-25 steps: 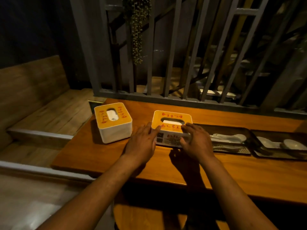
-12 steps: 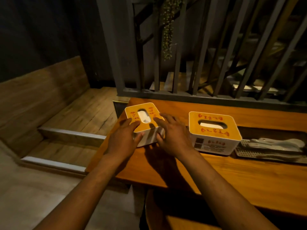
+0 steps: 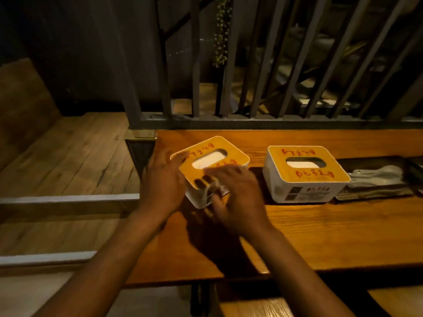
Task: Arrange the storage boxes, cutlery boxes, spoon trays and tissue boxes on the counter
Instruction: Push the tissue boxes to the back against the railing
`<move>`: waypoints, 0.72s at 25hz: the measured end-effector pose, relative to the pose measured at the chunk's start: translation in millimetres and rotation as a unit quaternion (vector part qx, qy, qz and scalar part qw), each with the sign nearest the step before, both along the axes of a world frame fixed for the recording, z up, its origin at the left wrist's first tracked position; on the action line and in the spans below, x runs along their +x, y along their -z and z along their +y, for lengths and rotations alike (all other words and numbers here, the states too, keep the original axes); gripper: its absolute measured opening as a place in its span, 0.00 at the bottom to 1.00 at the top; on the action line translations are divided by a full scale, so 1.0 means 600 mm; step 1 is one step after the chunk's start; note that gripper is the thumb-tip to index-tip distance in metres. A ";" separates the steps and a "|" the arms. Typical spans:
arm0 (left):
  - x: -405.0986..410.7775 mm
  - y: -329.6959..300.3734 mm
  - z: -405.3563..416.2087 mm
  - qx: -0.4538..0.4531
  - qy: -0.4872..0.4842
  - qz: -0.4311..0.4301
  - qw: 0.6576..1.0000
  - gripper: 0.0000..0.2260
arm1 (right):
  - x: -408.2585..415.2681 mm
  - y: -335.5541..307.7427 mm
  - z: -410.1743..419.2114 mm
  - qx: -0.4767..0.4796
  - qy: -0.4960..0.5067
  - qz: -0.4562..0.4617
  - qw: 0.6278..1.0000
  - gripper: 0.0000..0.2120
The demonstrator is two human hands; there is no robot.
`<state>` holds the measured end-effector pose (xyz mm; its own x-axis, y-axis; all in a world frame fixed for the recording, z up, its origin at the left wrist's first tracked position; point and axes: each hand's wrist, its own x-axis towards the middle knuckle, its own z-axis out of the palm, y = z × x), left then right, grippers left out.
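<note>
Two white tissue boxes with orange lids and red writing stand on the wooden counter [image 3: 320,234]. The left tissue box [image 3: 215,154] sits turned at an angle near the counter's left end. My left hand [image 3: 163,181] presses its left side and my right hand [image 3: 235,191] grips its near right corner, fingers over the lid's edge. The right tissue box [image 3: 304,175] stands square to the counter edge, untouched. To its right lies a dark spoon tray [image 3: 375,179] with white spoons, partly cut off by the frame edge.
A grey metal railing [image 3: 251,121] runs along the counter's far edge. Left of the counter a wooden platform and steps [image 3: 68,161] drop away. A wooden seat [image 3: 256,305] shows below the counter's near edge.
Both hands left the right tissue box and moved to the left one. That box has since been turned further on the counter. My view shifted left.
</note>
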<state>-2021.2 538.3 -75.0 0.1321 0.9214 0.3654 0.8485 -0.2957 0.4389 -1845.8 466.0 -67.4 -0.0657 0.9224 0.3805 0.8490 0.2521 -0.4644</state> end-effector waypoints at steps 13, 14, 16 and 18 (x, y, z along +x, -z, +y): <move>0.015 0.020 0.171 -0.016 0.035 0.126 0.991 0.26 | 0.041 -0.015 0.220 -0.049 0.147 -0.212 0.965 0.27; 0.026 0.021 0.198 -0.014 0.035 0.120 0.992 0.26 | 0.040 -0.010 0.242 -0.058 0.156 -0.215 0.962 0.29; 0.046 0.021 0.250 -0.013 0.038 0.116 0.992 0.25 | 0.045 -0.003 0.285 -0.084 0.171 -0.204 0.960 0.34; 0.062 0.018 0.298 -0.019 0.040 0.120 0.992 0.25 | 0.056 -0.001 0.328 -0.106 0.181 -0.201 0.957 0.38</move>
